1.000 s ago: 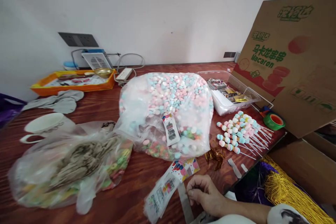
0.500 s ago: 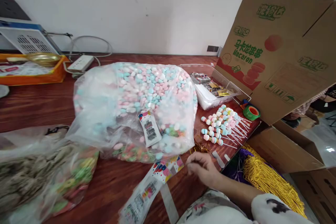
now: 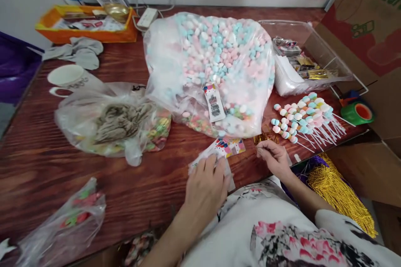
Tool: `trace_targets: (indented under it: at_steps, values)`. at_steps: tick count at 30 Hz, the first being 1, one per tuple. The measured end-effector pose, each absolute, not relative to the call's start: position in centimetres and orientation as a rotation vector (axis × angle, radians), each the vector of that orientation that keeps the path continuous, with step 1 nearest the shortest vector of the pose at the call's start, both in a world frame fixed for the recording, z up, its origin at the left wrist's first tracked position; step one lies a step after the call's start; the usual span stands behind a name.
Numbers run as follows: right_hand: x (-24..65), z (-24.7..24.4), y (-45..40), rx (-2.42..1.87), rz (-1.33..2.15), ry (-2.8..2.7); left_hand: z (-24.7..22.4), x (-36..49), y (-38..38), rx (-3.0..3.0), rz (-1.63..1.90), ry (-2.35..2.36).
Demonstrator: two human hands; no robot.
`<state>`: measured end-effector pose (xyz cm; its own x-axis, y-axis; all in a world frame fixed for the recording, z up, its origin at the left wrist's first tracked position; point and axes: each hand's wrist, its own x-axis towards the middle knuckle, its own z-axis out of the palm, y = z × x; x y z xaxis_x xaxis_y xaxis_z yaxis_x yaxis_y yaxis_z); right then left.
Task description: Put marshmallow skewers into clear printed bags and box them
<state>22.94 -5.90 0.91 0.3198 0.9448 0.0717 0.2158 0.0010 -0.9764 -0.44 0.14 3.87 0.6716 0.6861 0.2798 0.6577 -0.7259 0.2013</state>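
My left hand (image 3: 206, 181) lies palm down with fingers spread over clear printed packets (image 3: 230, 171) near the table's front edge. To its right, my right hand (image 3: 275, 158) has its thumb and index finger pressed together by some gold ties (image 3: 263, 137); what they hold, if anything, is too small to tell. Behind both hands rests a large clear bag of pink, white and blue candies (image 3: 222, 50), with a small printed packet (image 3: 214, 102) on it. Skewered candies on white sticks (image 3: 305, 117) lie in a pile right of my right hand.
At the left are a bag with a brown cloth (image 3: 120, 123), a white mug (image 3: 65, 76), grey gloves (image 3: 84, 50) and an orange tray (image 3: 90, 37). A clear bin (image 3: 341, 76), green tape (image 3: 357, 112) and a cardboard box (image 3: 376, 46) stand at the right.
The view has turned down and left. My left hand has come into view over the packets. My right hand remains near the gold ties, its fingers still drawn together.
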Motion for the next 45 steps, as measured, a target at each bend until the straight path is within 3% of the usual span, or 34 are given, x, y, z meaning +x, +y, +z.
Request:
trace_targets:
  at_steps: [4, 6, 15, 19, 25, 30, 34, 39, 45]
  values:
    - [24.1, 0.1, -6.1, -1.533, 0.682, -1.449, 0.4, 2.0, 1.3, 3.024, 0.077, 1.231]
    - [25.2, -0.3, -6.6, -1.558, 0.547, -1.668, -0.9, 2.3, 1.7, 3.099, 0.047, 1.225]
    - [35.4, 3.1, -7.9, -2.000, -0.251, -1.668, -2.6, -1.1, 4.0, 3.336, 0.726, 0.587]
    - [38.5, 5.4, -6.9, -2.249, -0.506, -1.791, -2.5, -1.1, 3.6, 3.324, 0.745, 0.625]
    - [40.3, 6.6, -5.1, -2.385, -0.451, -2.322, -2.1, 0.0, 3.2, 3.231, 0.584, 0.934]
    - [42.0, 7.0, -4.8, -2.256, -0.367, -2.633, -2.1, -0.8, 4.1, 3.124, 0.822, 0.887]
    - [43.4, 7.2, -4.8, -2.064, -0.314, -2.694, -2.2, -0.9, 3.5, 3.073, 0.777, 0.959]
    - [42.4, 7.0, -4.8, -1.646, -0.356, -2.165, -1.5, -0.8, 2.1, 2.914, 0.544, 1.157]
    - [33.6, 7.3, -5.3, -1.310, -0.183, -1.427, -2.1, -1.8, 3.2, 2.515, 0.800, 1.253]
